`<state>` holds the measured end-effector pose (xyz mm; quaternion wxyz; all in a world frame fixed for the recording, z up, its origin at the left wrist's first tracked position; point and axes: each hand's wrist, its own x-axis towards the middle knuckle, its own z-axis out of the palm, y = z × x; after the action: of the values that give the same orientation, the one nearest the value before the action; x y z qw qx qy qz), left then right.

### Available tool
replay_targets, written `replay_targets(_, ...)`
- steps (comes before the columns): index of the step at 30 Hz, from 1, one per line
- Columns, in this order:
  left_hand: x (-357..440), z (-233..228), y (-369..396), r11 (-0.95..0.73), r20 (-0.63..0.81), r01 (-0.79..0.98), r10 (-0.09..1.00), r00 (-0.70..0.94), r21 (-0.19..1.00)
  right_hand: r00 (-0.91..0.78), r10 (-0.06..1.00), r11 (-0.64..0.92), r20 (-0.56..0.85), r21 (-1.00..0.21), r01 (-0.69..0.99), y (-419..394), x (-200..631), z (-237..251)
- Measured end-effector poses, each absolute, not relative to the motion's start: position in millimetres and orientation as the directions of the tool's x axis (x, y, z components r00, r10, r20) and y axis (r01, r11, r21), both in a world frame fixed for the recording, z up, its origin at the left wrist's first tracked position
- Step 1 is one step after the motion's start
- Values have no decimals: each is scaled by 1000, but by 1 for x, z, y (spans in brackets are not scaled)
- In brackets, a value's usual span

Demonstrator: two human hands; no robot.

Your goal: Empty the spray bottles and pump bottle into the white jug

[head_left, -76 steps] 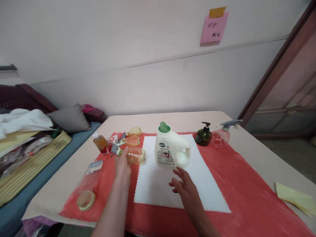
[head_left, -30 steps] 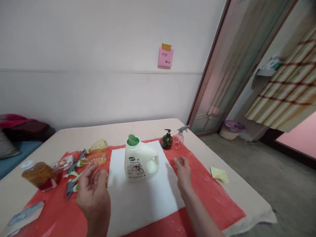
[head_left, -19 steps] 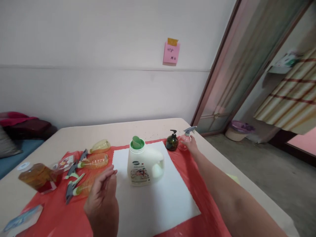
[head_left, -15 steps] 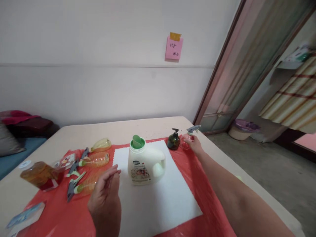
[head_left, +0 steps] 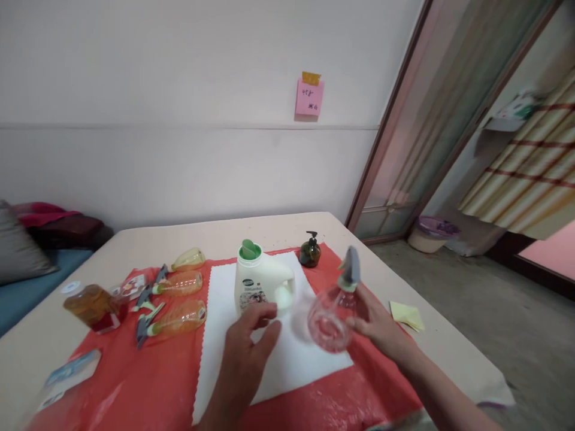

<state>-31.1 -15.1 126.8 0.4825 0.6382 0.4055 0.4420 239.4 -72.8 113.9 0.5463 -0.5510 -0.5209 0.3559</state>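
My right hand (head_left: 371, 323) grips a clear spray bottle (head_left: 330, 320) with a grey trigger head, tilted and lifted over the right part of the white sheet (head_left: 287, 377). My left hand (head_left: 254, 341) is in front of the white jug (head_left: 263, 281), thumb and fingers apart, holding nothing. That jug stands upright on the sheet, a green measuring cap in its mouth and its handle to the right. Behind the spray bottle is a dark green pump bottle (head_left: 309, 251).
Several amber spray bottles (head_left: 179, 320) lie on the red plastic sheet (head_left: 148, 389) at left. Beside them stand a brown-liquid jar (head_left: 94, 308) and a flat blue-and-white packet (head_left: 67, 377). Yellow notes (head_left: 406, 315) lie near the table's right edge. A pink note (head_left: 309, 99) is taped to the wall.
My right hand has lifted the spray bottle from beside the pump bottle and brought it nearer and lower in view. My left hand has moved right, in front of the jug.
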Motion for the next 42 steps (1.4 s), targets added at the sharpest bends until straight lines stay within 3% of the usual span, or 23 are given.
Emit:
replay_targets(3,-24,128,-27,-82,62,19,863,502,996,-62,994,96,87,-984,150,-89,188,127)
replay_targets(6,-26,130,-31,130,-101,-12,822,561,991,-250,968,29,-10,-988,151,-85,144,129)
replay_targets(7,-30,132,-30,171,-125,-36,833,539,985,-263,965,5,-13,-998,68,-81,131,127)
replay_targets(9,-41,137,-26,173,-97,-121,878,469,978,-221,975,-48,9,-967,-250,-71,107,115)
replay_targets(11,-55,142,-21,135,-49,-200,921,387,970,-190,981,-137,-32,-808,-573,-63,87,97)
replay_targets(13,-67,144,-16,112,-36,-221,946,323,969,-327,936,-329,-125,-635,-699,-61,72,76)
replay_targets(15,-75,144,-12,90,-15,-230,951,310,969,-490,855,-496,-169,-540,-680,-64,63,60)
replay_targets(17,-77,142,-10,65,18,-258,951,308,964,-524,832,-531,-183,-536,-656,-68,60,51)
replay_targets(20,-71,135,-6,78,-20,-306,982,190,949,-290,947,-302,-142,-701,-645,-69,63,53)
replay_targets(23,-63,126,-2,99,-83,-412,995,57,906,24,999,42,35,-884,-466,-68,69,59)
replay_targets(25,-59,122,1,90,-86,-468,996,30,879,81,995,94,65,-901,-424,-69,72,61)
replay_targets(27,-57,121,3,69,-67,-470,998,22,880,-26,998,-60,-55,-830,-554,-70,75,62)
replay_targets(29,-57,121,3,57,-41,-444,998,46,894,-269,945,-323,-187,-669,-670,-71,78,61)
replay_targets(32,-58,124,2,83,-38,-393,992,120,916,-532,819,-559,-215,-510,-654,-73,79,60)
replay_targets(34,-57,125,1,85,-40,-380,991,125,921,-475,856,-505,-203,-523,-687,-74,78,60)
replay_targets(37,-54,125,1,37,-30,-437,999,24,899,-162,983,-174,-82,-684,-708,-72,76,60)
replay_targets(40,-55,128,5,38,-112,-540,988,-105,841,109,979,203,174,-897,-392,-69,82,56)
replay_targets(42,-61,134,10,-10,-147,-615,968,-205,788,195,936,326,292,-928,-180,-68,89,51)
